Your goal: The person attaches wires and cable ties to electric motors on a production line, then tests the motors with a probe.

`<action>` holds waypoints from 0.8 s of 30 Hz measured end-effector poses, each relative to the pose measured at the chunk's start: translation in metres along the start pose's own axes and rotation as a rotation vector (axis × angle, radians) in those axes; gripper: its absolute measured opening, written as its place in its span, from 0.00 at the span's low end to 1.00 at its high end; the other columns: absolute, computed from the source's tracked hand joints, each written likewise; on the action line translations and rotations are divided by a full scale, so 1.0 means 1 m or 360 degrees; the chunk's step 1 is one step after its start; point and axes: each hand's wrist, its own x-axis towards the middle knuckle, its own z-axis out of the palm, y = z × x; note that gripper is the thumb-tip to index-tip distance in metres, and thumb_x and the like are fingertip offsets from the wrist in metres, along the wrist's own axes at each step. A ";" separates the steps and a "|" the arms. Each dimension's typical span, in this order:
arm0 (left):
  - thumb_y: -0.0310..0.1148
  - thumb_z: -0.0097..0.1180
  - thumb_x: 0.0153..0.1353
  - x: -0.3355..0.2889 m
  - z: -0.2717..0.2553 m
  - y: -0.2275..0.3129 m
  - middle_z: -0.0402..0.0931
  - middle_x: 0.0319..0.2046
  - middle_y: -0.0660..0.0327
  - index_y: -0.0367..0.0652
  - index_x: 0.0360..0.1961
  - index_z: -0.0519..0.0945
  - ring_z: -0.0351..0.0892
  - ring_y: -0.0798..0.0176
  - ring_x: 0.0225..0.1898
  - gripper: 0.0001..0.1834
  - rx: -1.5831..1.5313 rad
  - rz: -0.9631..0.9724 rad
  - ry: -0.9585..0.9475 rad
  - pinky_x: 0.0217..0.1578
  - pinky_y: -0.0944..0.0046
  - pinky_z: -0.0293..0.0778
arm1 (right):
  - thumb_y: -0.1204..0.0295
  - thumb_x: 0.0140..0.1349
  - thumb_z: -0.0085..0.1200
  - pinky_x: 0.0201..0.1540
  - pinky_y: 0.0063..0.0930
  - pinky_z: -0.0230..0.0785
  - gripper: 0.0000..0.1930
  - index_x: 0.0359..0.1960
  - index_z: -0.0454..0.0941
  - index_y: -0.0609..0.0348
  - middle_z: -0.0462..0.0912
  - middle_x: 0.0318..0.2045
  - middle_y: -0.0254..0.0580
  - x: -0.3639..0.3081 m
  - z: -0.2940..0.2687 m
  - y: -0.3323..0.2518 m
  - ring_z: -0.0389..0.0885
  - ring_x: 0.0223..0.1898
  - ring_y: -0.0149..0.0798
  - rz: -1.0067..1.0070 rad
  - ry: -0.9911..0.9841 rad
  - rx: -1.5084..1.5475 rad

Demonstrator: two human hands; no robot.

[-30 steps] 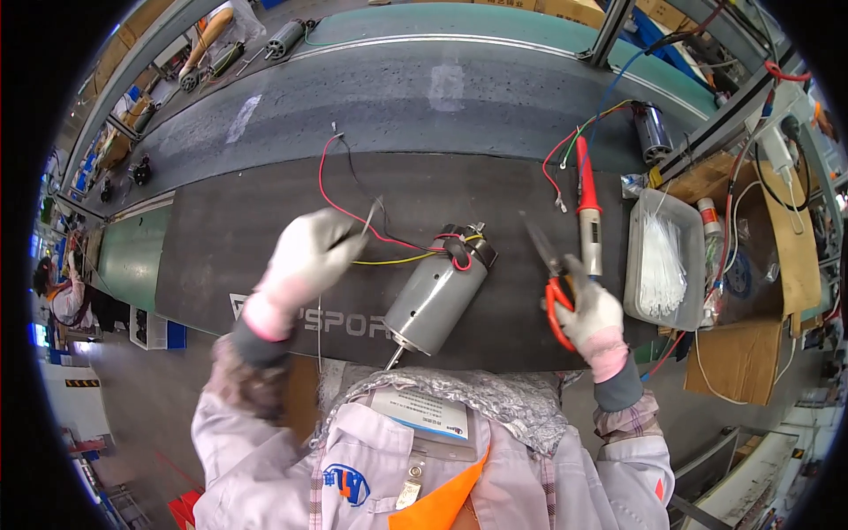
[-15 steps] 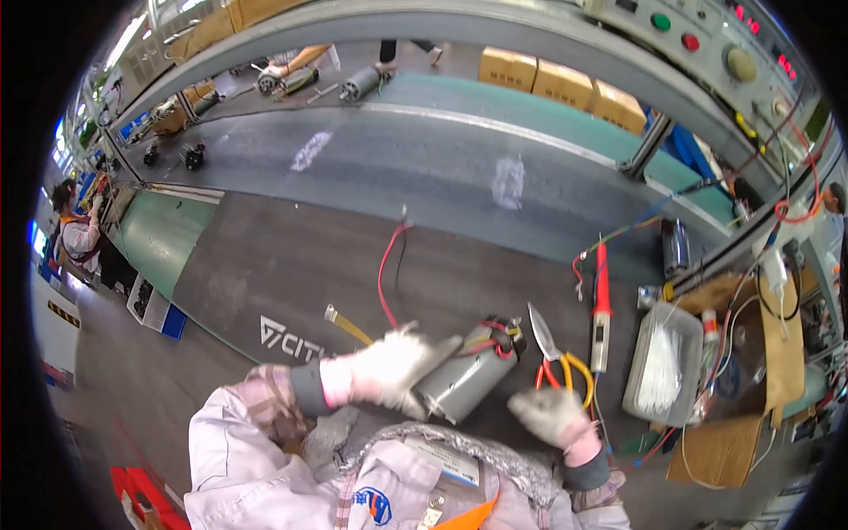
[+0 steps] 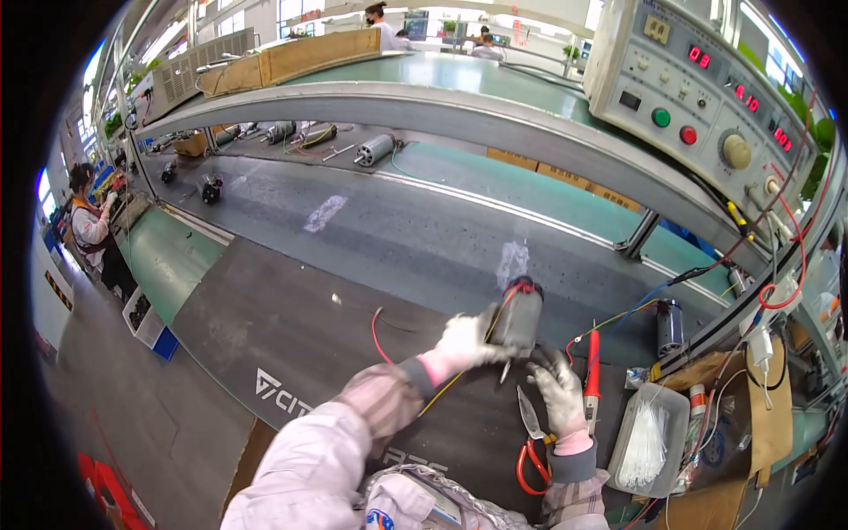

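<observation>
My left hand (image 3: 468, 343), in a white glove with grey fingers, is closed on the side of a grey cylindrical motor (image 3: 519, 320). The motor stands tilted at the edge of the dark mat, its black end with red leads pointing away from me. A red wire (image 3: 378, 334) and a yellow wire (image 3: 440, 395) trail to the left of it. My right hand (image 3: 558, 393) is just below the motor's near end, fingers apart and holding nothing. Under its wrist lie shears (image 3: 531, 464) with red handles. Beside it is a red test probe (image 3: 593, 367).
A clear tub (image 3: 678, 415) of white cable ties sits at right, next to an open cardboard box (image 3: 767, 406). A shiny cylinder (image 3: 670, 322) stands beyond. A metal shelf (image 3: 424, 99) crosses above the conveyor (image 3: 415, 216), carrying a control unit (image 3: 707, 97). A co-worker (image 3: 91, 225) is far left.
My left hand has carried the motor away from me, onto the conveyor's edge, turning it more upright. My right hand has moved forward over the shears. The view has tilted up.
</observation>
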 end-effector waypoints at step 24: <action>0.44 0.48 0.72 -0.196 -0.056 -0.022 0.82 0.30 0.63 0.42 0.47 0.80 0.79 0.72 0.25 0.17 -0.1365 -0.0987 -0.1201 0.26 0.72 0.76 | 0.62 0.64 0.57 0.41 0.26 0.74 0.15 0.41 0.83 0.62 0.85 0.35 0.40 -0.047 0.022 -0.005 0.82 0.36 0.31 0.0175 -0.0993 -0.1357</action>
